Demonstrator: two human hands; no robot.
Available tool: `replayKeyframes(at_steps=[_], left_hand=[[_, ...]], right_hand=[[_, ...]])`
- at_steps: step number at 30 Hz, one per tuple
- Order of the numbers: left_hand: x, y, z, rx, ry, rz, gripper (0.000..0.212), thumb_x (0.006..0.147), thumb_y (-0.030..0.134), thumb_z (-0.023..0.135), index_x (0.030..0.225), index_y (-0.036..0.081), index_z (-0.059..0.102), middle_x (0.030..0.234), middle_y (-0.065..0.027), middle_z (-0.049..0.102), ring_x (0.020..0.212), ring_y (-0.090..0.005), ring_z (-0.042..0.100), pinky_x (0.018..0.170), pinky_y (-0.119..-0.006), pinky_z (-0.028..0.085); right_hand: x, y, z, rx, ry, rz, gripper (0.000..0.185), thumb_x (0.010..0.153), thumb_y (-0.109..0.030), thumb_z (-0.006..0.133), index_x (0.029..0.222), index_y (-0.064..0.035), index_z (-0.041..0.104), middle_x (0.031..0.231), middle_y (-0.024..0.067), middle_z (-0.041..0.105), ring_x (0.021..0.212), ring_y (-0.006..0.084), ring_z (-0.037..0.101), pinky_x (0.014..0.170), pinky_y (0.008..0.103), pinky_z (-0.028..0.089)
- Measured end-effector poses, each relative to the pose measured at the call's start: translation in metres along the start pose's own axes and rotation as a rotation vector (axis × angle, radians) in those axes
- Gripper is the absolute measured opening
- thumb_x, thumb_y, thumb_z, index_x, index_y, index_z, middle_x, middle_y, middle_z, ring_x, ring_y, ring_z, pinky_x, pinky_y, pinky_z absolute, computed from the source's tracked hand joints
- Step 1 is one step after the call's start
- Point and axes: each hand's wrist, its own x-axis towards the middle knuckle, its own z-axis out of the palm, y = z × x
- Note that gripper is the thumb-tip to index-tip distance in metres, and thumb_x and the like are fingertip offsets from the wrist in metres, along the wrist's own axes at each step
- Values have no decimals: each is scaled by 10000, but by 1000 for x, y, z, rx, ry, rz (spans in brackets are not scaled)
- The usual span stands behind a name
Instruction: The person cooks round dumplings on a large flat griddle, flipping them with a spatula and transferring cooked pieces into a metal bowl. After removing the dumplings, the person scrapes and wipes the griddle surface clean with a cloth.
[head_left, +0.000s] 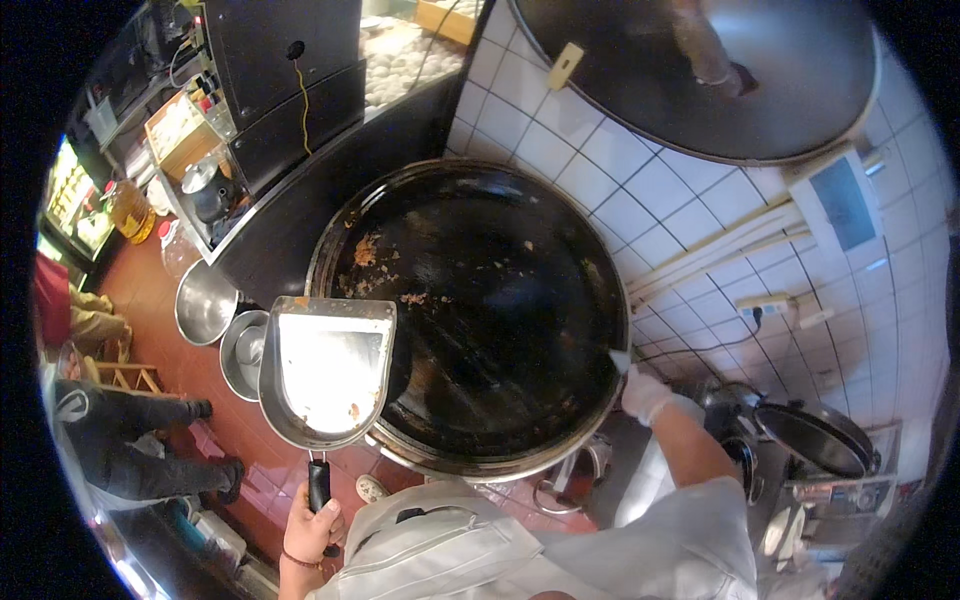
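A wide round black griddle pan (487, 345) lies before me, with brown food crumbs (365, 251) scattered on its left side. My left hand (311, 525) grips the black handle of a flat-fronted metal scoop (270, 360), which hangs over the pan's left rim. Bright light glares off the scoop's inside, and a few brown bits stick to it. At the pan's right rim, my right hand (649, 397) wears a thin, pale glove and holds a small scraper (620, 361). The scraper's blade is by the pan's inner wall; its handle is hidden in the hand.
The pan's raised round lid (637, 90) stands against the tiled wall (600, 161), near a control box (836, 199). Steel bowls (206, 304) sit at left, beside plastic jugs (129, 210). A person's legs (142, 442) show far left. A black pan (814, 439) is at right.
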Motion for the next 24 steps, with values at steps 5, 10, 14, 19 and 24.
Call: replayKeyframes(at_steps=[5, 10, 14, 19, 24], left_hand=[[23, -4, -17, 42, -132, 35, 322, 862, 135, 616, 1028, 99, 343, 540, 1, 377, 414, -89, 378, 387, -257, 335], [20, 0, -11, 18, -158, 22, 342, 861, 148, 624, 1047, 103, 340, 538, -5, 381, 410, -93, 375, 383, -261, 336], [5, -3, -12, 40, -99, 16, 341, 868, 136, 605, 1074, 102, 336, 543, -6, 376, 407, -100, 378, 384, -267, 345], [-24, -10, 1, 33, 66, 27, 368, 854, 120, 594, 1109, 100, 329, 555, -12, 379, 408, -107, 383, 392, -272, 367], [-43, -19, 9, -13, 159, 16, 394, 848, 171, 638, 1078, 105, 324, 566, -11, 380, 415, -104, 383, 387, -264, 358]], right_hand=[[-62, 24, 16, 119, -201, -196, 625, 821, -89, 464, 1419, -89, 282, 927, 212, 632, 736, 306, 626, 624, 397, 491], [-14, 22, -8, 621, -144, -201, 641, 809, -90, 514, 1414, -149, 311, 682, 125, 599, 470, 216, 528, 425, 347, 415], [90, -10, -35, 414, 335, -269, 602, 801, -74, 473, 1386, -174, 371, 1052, 201, 623, 872, 297, 626, 724, 395, 496], [101, -111, -132, 342, 372, -146, 629, 844, 17, 378, 1424, -211, 300, 1270, 161, 521, 1084, 331, 553, 871, 427, 475], [147, -135, -123, 195, 433, -181, 563, 867, -56, 457, 1409, -138, 328, 1127, 176, 609, 948, 336, 621, 781, 429, 515]])
